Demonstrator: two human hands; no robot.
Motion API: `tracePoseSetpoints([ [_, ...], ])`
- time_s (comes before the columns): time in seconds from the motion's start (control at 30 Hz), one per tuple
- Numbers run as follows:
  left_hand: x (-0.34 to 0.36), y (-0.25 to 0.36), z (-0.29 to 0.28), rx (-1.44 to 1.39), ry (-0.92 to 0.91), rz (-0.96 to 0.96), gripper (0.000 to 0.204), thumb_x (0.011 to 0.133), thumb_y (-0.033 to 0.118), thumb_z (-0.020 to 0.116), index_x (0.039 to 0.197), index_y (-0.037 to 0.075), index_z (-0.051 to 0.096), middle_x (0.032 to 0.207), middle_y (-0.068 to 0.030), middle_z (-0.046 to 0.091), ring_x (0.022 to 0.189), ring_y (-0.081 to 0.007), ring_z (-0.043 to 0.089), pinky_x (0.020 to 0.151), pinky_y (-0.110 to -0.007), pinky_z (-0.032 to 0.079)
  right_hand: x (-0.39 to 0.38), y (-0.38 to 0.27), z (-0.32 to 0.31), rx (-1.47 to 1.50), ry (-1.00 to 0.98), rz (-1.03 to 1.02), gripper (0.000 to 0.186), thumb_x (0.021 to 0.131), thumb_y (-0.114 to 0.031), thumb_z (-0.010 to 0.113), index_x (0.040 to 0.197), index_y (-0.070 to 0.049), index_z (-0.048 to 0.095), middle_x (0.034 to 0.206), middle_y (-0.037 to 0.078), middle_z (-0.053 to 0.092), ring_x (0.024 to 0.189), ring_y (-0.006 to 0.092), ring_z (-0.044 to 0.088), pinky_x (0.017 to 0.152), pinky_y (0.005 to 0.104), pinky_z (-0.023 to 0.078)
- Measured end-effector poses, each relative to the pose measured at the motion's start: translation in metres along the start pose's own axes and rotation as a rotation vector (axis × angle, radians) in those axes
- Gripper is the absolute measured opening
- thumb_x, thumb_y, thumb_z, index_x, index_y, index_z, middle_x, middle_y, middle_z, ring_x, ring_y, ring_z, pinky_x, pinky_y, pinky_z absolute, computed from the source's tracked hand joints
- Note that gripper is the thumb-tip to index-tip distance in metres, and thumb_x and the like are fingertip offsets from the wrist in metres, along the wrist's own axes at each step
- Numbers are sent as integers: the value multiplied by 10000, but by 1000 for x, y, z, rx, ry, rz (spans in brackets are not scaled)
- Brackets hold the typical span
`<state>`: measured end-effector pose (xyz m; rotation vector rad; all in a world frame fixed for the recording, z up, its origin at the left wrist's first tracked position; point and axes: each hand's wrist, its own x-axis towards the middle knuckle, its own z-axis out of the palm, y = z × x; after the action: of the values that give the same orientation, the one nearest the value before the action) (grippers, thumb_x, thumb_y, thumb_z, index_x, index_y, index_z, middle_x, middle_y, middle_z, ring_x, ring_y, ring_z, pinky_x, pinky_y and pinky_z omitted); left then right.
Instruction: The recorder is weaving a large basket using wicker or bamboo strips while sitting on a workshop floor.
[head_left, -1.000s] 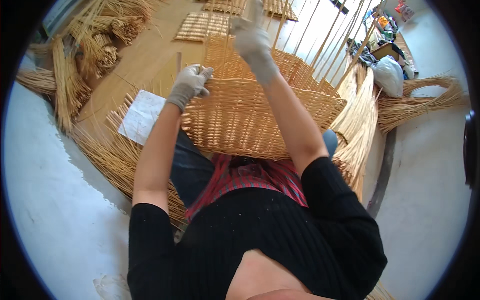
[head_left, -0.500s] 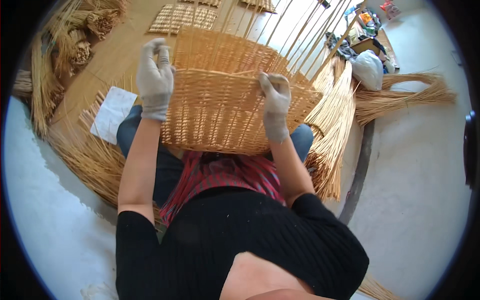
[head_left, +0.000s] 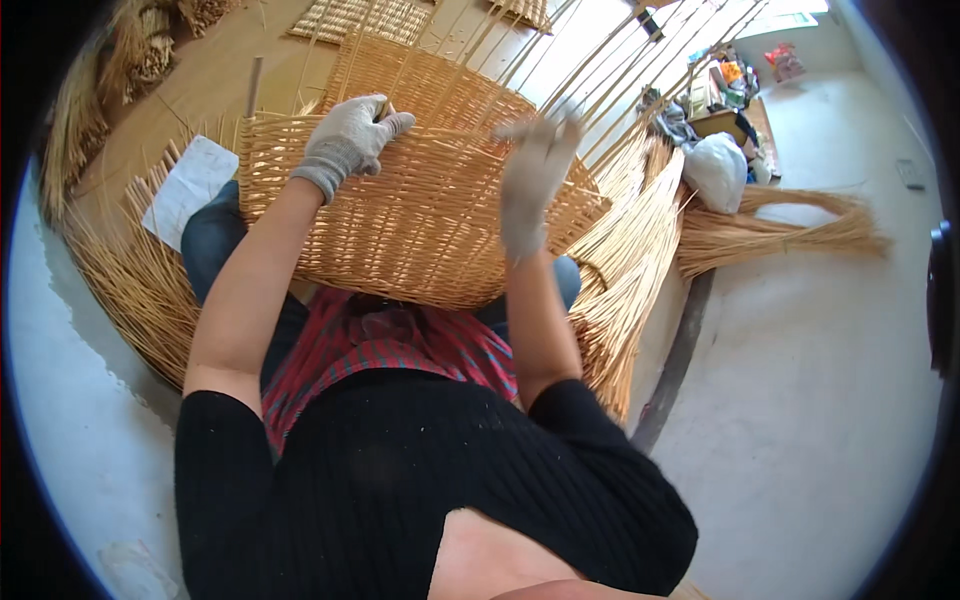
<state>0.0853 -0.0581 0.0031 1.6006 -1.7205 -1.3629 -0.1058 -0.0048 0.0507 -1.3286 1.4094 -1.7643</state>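
Tan woven wicker basket (head_left: 385,225) is gripped between fingers of pale-gloved left hand (head_left: 348,140); pale-gloved right hand (head_left: 535,185), blurred, is spread nearby.

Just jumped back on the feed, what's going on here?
A person in pale gloves has a woven basket in front of them, at their knees. The left hand is curled on its near rim. The right hand, open and blurred, is raised near the rim farther right. Loose pale stems lie to the right of the basket.

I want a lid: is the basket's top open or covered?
The basket is open: its far wall's inside shows past the near rim.
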Motion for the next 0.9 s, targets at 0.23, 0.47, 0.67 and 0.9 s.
tracePoseSetpoints([
  [0.23, -31, 7, 35, 462, 792, 872, 552, 841, 251, 775, 1326, 110, 554, 1137, -76, 671, 948, -222, 673, 849, -405, 542, -48, 23, -62, 189, -12, 236, 153, 1047, -181, 512, 1123, -55, 556, 949, 105, 718, 805, 150, 682, 481, 225, 442],
  [0.47, -19, 7, 76, 466, 255, 859, 883, 782, 224, 782, 1552, 234, 350, 1232, -40, 616, 1177, -219, 573, 1168, -446, 309, -56, 30, -118, 100, 20, 362, 124, 975, -95, 617, 1083, -63, 565, 911, 77, 693, 717, 149, 660, 505, 258, 498],
  [0.67, -18, 4, 74, 696, 357, 1018, 793, 819, 170, 711, 1538, 253, 387, 1107, -66, 590, 1088, -239, 588, 1137, -496, 354, -41, 10, -103, -61, 92, 250, 329, 941, -105, 659, 1232, 4, 552, 1036, 137, 700, 869, 196, 705, 643, 284, 552],
  [0.9, -23, 23, 84, 815, 336, 812, 809, 803, 270, 752, 1526, 352, 397, 1070, -79, 599, 972, -277, 615, 978, -473, 442, 83, 29, -69, -611, 46, -571, 366, 906, -34, 606, 1265, -35, 535, 989, 120, 652, 870, 178, 661, 728, 313, 550],
])
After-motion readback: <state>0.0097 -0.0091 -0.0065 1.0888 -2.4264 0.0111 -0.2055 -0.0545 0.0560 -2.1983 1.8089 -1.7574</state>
